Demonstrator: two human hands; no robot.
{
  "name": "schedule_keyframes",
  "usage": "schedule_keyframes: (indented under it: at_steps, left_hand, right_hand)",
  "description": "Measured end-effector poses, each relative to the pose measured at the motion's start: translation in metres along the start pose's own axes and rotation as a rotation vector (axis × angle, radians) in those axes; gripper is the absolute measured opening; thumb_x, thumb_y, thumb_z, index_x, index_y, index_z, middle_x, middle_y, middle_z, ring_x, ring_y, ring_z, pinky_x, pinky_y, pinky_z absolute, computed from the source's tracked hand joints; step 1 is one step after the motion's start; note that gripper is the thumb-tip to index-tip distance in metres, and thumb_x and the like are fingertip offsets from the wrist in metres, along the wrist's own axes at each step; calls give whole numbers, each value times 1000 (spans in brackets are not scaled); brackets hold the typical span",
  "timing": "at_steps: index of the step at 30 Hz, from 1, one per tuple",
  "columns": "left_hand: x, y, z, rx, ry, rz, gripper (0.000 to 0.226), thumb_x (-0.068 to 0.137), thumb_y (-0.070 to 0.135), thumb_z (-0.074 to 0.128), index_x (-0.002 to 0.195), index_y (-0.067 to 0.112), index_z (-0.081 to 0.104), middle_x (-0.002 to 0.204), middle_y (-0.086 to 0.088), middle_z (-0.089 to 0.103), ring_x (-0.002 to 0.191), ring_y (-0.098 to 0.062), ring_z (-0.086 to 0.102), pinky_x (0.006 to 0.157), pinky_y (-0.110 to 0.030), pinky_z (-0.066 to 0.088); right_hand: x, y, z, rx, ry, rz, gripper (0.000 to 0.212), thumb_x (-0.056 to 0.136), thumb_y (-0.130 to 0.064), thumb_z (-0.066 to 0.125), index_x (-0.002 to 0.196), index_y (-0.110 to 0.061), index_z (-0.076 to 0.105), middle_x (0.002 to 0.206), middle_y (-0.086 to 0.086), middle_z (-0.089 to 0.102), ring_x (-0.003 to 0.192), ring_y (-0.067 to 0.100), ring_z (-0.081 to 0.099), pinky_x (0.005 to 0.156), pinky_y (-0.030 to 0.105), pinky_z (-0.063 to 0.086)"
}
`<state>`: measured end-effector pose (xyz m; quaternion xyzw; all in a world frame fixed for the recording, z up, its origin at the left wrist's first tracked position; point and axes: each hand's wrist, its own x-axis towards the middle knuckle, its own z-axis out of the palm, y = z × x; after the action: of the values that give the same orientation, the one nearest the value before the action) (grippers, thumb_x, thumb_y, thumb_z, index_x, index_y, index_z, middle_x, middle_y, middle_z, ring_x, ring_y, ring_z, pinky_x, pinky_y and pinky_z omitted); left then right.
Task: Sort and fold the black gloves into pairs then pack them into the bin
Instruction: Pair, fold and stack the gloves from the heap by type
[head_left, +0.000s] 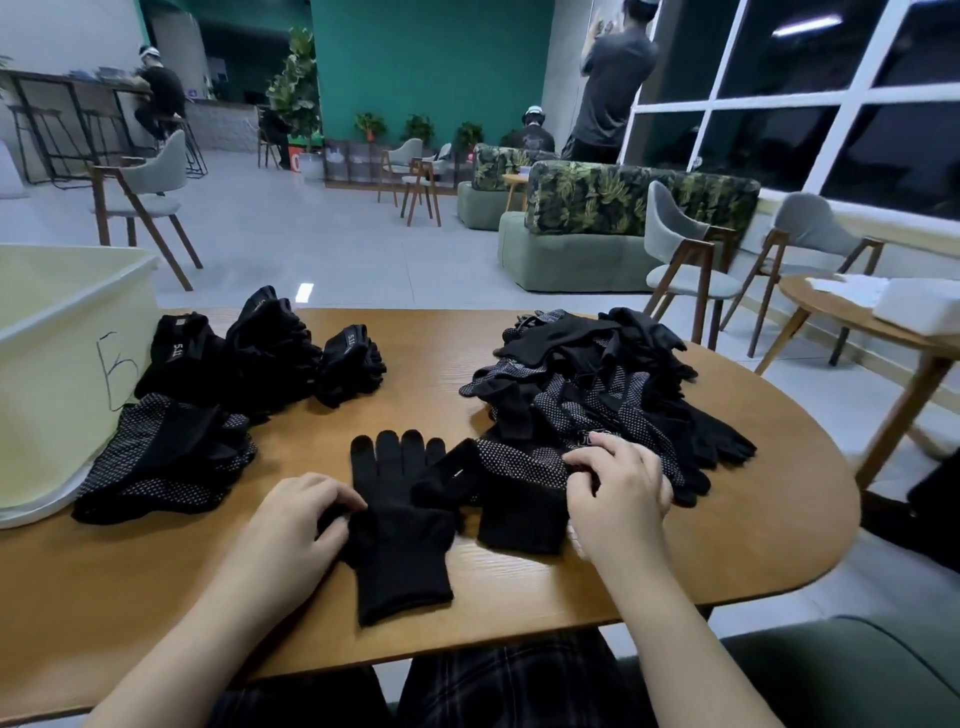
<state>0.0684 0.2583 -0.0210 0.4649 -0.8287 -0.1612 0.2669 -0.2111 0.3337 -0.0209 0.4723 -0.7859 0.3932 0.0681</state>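
Observation:
A plain black knit glove (400, 525) lies flat on the wooden table (519, 587), fingers pointing away from me. My left hand (296, 525) pinches its left edge near the thumb. Just right of it lies a black dotted glove (514, 488); my right hand (618, 493) grips it with curled fingers. Behind that hand sits a loose heap of black gloves (597, 384). At the left are a stack of dotted gloves (166, 462) and folded black bundles (265, 353). The pale bin (57, 364) stands at the table's left edge.
A round side table (872, 322) with white items stands at the right, with grey chairs (680, 260) beyond the table. Sofas, plants and several people are farther back in the room. A green seat (841, 670) is at my lower right.

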Motion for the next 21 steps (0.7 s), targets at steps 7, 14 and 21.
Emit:
schedule_keyframes:
  at_steps: [7,14,21]
  left_hand:
    - [-2,0,2,-13,16,16,27,88,13,60,86,39,58,96,23,52,99,-5,45,85,-23,35]
    - [-3,3,1,-16,12,18,23,89,14,59,88,37,60,98,23,52,99,-3,45,84,-20,33]
    - [-4,6,-1,-71,33,24,25,89,12,60,92,37,59,100,24,52,101,-1,49,83,-15,36]
  right_hand:
    - [43,-10,-3,28,-89,-128,22,88,-14,56,101,-20,72,116,-6,61,117,18,44,102,34,34]
    - [81,-41,26,-301,-597,-236,33,99,-35,39,125,-38,59,140,-5,48,139,21,26,115,54,0]
    - [80,-59,18,198,-233,-440,36,94,-2,46,126,-10,61,122,1,58,114,15,51,103,26,36]
